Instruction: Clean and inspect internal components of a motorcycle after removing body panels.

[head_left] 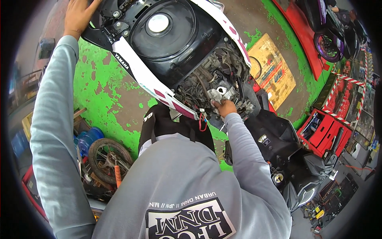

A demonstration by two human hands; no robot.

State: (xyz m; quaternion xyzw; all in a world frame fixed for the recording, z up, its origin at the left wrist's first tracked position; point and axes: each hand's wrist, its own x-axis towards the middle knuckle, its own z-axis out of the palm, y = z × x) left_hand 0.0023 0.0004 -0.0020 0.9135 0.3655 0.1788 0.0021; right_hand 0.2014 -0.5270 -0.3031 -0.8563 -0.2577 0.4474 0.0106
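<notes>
A scooter stands in front of me with its seat off, showing the black under-seat tub (167, 36) with a round white cap (158, 23). Its white side panel (137, 71) carries magenta stripes. My left hand (79, 16) reaches up on a grey sleeve and grips the black rear edge of the body at the top left. My right hand (225, 107) is down in the open engine bay (215, 73), among hoses and wires. Its fingers are curled on a grey metal part (220, 93). Red wires (203, 123) hang just left of that hand.
The worn green floor (99, 87) holds a loose wheel (107, 157) with an orange spring and blue bottles (89, 139) at my left. A cardboard sheet (272, 69) lies beyond the scooter. A red tool cabinet (326, 129) stands right, and another motorcycle with a purple rim (328, 46) is far right.
</notes>
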